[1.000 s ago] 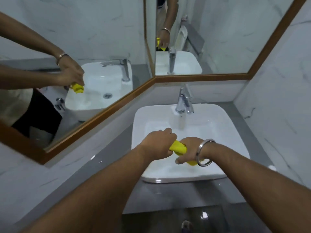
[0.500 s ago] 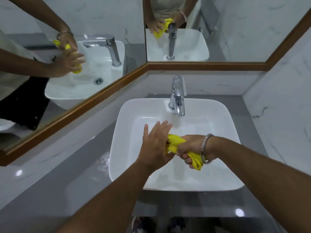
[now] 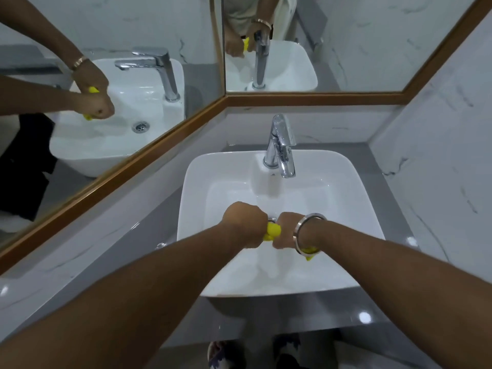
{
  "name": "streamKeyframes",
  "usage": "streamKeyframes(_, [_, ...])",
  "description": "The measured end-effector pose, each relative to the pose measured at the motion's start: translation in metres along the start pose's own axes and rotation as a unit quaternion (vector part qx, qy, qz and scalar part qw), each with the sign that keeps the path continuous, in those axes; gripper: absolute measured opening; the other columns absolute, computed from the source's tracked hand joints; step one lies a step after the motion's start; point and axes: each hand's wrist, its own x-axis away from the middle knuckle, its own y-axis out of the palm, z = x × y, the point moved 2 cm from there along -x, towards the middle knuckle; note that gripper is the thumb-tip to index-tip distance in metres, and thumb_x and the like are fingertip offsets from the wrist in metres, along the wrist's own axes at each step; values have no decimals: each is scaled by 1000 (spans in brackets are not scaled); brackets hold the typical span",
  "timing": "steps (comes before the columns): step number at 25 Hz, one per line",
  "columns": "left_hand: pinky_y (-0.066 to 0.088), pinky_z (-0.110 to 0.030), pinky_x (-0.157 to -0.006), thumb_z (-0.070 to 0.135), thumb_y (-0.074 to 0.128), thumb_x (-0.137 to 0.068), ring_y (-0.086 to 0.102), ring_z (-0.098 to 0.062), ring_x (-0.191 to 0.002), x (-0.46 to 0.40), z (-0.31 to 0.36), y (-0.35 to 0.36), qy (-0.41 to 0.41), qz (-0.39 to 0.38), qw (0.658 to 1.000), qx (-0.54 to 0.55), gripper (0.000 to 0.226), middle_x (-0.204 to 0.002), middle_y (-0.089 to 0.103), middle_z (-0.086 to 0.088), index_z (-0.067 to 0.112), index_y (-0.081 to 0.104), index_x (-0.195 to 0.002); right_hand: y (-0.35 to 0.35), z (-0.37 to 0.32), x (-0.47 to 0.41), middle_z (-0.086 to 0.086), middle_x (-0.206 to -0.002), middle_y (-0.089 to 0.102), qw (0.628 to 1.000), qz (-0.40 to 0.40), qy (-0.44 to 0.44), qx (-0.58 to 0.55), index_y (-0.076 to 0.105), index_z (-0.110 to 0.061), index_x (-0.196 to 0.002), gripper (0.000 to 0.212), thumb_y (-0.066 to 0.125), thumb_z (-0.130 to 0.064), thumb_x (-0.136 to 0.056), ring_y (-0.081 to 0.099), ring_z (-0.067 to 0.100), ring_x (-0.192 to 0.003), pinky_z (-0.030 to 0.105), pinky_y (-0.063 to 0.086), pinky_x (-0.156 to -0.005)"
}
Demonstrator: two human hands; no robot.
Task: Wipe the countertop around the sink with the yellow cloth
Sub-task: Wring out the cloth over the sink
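The yellow cloth (image 3: 273, 231) is twisted into a tight roll over the white sink basin (image 3: 354, 198). My left hand (image 3: 245, 223) is closed around its left end and my right hand (image 3: 288, 230), with a metal bangle on the wrist, is closed around its right end. A small tail of cloth pokes out below the right wrist. The grey countertop (image 3: 383, 312) runs around the basin on all sides. The drain is mostly hidden behind my hands.
A chrome tap (image 3: 281, 147) stands at the back of the basin. Wood-framed mirrors (image 3: 314, 99) meet in a corner behind it and reflect my hands. Marble walls close in on the right. Feet show below the counter's front edge.
My left hand, which was open against the cloth half a second ago, has closed on it. Both fists now grip the twisted cloth close together. The view has tilted down.
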Motion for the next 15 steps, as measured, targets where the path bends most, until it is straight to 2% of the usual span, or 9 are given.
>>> streamKeyframes(3, [43,-25,-55,23,54,-78,54,-14,-51,-10,9,2,-41,-59,988,140,15,-59,56,5,20,49,-65,-6,23,-9,-6,-61,54,983,113,-73,125,46,-20,-61,18,52,-22,-77,54,22,-61,26,38,-53])
streamKeyframes(5, [48,-24,-55,26,51,-80,67,-18,-61,-20,21,3,-48,-94,945,311,16,-65,67,3,14,61,-75,-10,47,-16,-1,-70,61,945,195,-146,219,55,-20,-73,6,53,-23,-78,60,26,-66,28,38,-54])
streamKeyframes(6, [50,-23,-55,26,52,-80,70,-21,-66,-26,27,5,-42,-118,910,394,20,-69,69,-1,10,63,-80,-11,58,-20,0,-67,63,920,236,-183,255,59,-19,-76,3,58,-21,-74,61,28,-61,28,39,-51])
streamKeyframes(7, [50,-24,-53,27,54,-78,70,-25,-67,-30,34,6,-37,-144,876,458,23,-71,68,-5,6,62,-79,-13,69,-23,0,-61,63,895,268,-212,288,63,-20,-77,11,65,-19,-66,60,28,-54,26,38,-46])
streamKeyframes(8, [47,-25,-50,30,56,-77,66,-28,-60,-33,40,8,-39,-167,845,506,25,-68,64,-9,6,59,-74,-17,75,-24,-1,-55,61,879,279,-227,312,65,-22,-76,20,71,-17,-57,57,27,-46,23,36,-43])
streamKeyframes(10, [37,-25,-44,35,60,-75,45,-25,-43,-35,49,9,-67,-202,776,594,29,-61,48,-12,9,50,-69,-27,81,-29,-2,-51,59,861,303,-267,310,68,-23,-78,32,75,-15,-48,53,24,-39,20,30,-39])
streamKeyframes(12, [30,-22,-44,34,63,-79,34,-19,-42,-32,56,10,-102,-234,684,683,30,-58,41,-7,14,43,-67,-33,78,-32,-1,-49,57,845,314,-315,298,69,-23,-81,34,74,-14,-48,51,25,-38,19,28,-38])
streamKeyframes(15, [21,-19,-41,29,59,-87,30,-12,-39,-27,64,10,-130,-282,549,776,35,-52,36,3,19,38,-60,-38,73,-40,0,-48,54,825,332,-358,285,69,-24,-83,34,75,-15,-51,49,25,-37,20,29,-37])
